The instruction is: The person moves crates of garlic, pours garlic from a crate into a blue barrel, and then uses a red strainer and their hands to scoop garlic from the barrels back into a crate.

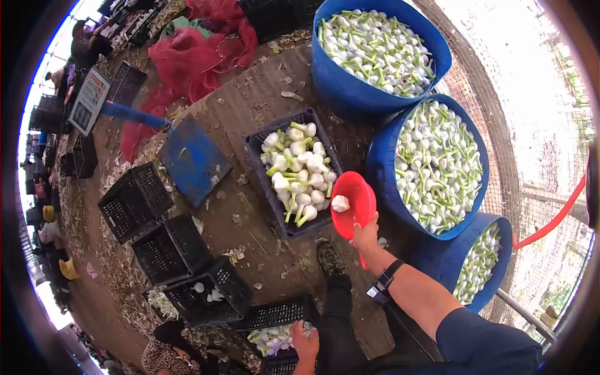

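My right hand grips a red plastic scoop by its lower edge. One white garlic bulb lies inside the scoop. Just left of the scoop, a dark crate on the floor holds many garlic bulbs with short green stems. At the bottom, my left hand is over a black crate of garlic, its fingers bent down at the bulbs. Whether it holds one is hidden.
Three blue tubs full of garlic line the right side by a mesh wall. A blue platform scale and black crates stand left. Red netting lies above. A person is at bottom left. Others are far left.
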`<state>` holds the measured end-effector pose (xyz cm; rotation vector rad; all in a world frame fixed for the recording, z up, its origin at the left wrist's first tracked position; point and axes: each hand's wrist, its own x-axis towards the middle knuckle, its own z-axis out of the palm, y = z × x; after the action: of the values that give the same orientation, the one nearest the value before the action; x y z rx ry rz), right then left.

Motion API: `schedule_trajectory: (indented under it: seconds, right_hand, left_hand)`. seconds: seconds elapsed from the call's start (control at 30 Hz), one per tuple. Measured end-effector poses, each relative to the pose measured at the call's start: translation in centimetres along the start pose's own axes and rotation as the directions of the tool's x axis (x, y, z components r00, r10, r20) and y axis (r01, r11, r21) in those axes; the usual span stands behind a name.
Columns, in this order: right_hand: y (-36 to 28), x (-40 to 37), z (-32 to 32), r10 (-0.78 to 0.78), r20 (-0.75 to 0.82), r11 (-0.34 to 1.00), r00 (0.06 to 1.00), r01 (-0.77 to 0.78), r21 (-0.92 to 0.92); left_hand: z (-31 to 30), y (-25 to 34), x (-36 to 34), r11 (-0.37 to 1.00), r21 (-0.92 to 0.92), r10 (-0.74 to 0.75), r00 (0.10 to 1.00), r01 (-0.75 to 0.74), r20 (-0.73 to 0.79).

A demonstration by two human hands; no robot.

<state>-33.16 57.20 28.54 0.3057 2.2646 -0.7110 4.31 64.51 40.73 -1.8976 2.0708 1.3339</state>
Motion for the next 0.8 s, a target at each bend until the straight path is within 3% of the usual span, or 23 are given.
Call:
schedule_trajectory:
  seconds: [0.03,0.1,0.13,0.2,0.23,0.3,0.33,0.37,0.43,0.47,0.53,0.57,0.63,0.67,0.73,0.77,0.8]
  right_hand:
    - [-1.3,-1.0,-0.8,-0.003,-0.003,1.000,1.000,0.003,-0.001]
    - [-3.4,-3.0,-2.5,0.031,0.163,0.959,0.986,-0.075,0.274]
    - [-3.4,-2.7,-2.5,0.033,0.161,0.959,0.986,-0.076,0.274]
    - [-2.8,-2.4,-2.7,-0.079,0.151,0.985,0.985,0.054,0.161]
    - [-1.8,-1.9,-2.9,-0.077,0.149,0.985,0.986,0.051,0.167]
    - [0.7,-1.6,-3.7,0.002,-0.014,0.986,1.000,0.000,0.165]
    - [1.4,-2.8,-4.6,0.013,-0.019,0.985,1.000,-0.010,0.171]
    - [3.7,-4.4,-6.8,0.016,0.069,0.955,0.998,-0.035,0.294]
    - [6.9,-7.1,-9.2,-0.012,0.236,0.851,0.972,-0.114,0.513]
    - [8.8,-8.1,-9.9,-0.032,0.314,0.775,0.949,-0.175,0.607]
    - [12.3,-9.9,-11.4,0.042,0.577,0.725,0.816,-0.423,0.544]
    - [13.9,-10.4,-11.9,0.056,0.570,0.713,0.820,-0.432,0.552]
    - [17.0,-10.5,-12.7,0.064,0.742,0.774,0.668,-0.502,0.386]
    - [18.7,-9.3,-12.6,0.074,0.744,0.764,0.664,-0.517,0.385]
    - [20.9,-5.3,-12.4,0.142,0.846,0.722,0.513,-0.639,0.266]
    - [21.4,-2.7,-12.3,0.078,0.852,0.730,0.518,-0.612,0.305]
    - [23.5,1.0,-11.0,0.036,0.794,0.729,0.607,-0.559,0.395]
  left_hand:
    - [0.3,1.1,0.7,1.000,-0.004,0.002,1.000,-0.002,0.000]
    - [1.2,3.5,2.2,0.994,-0.074,-0.076,0.996,0.079,0.040]
    - [2.0,4.3,2.9,0.994,-0.073,-0.076,0.996,0.078,0.043]
    - [3.7,5.8,3.8,0.945,-0.253,-0.189,0.977,0.209,0.104]
    - [4.3,6.9,4.2,0.930,-0.289,-0.195,0.971,0.228,0.138]
    - [5.8,9.3,5.0,0.939,-0.277,-0.160,0.972,0.204,0.171]
    - [6.5,10.1,5.1,0.945,-0.268,-0.134,0.969,0.189,0.210]
    - [8.4,10.3,4.8,0.950,-0.249,-0.125,0.961,0.188,0.248]
    - [12.4,10.2,5.6,0.771,-0.506,-0.177,0.893,0.387,0.414]
    - [13.1,11.7,5.8,0.777,-0.491,-0.167,0.881,0.394,0.442]
    - [13.2,14.3,6.1,0.320,-0.613,-0.397,0.690,0.722,0.606]
    - [13.9,14.0,5.8,0.236,-0.655,-0.415,0.684,0.718,0.600]
    - [15.7,11.8,4.8,0.260,-0.688,-0.448,0.716,0.678,0.536]
    - [16.5,10.5,4.2,0.280,-0.729,-0.472,0.751,0.625,0.462]
    - [17.6,8.4,3.9,0.247,-0.759,-0.532,0.739,0.603,0.413]
    - [17.7,7.2,4.1,0.239,-0.786,-0.573,0.736,0.571,0.360]
    - [17.9,6.2,4.4,0.233,-0.813,-0.613,0.729,0.534,0.303]
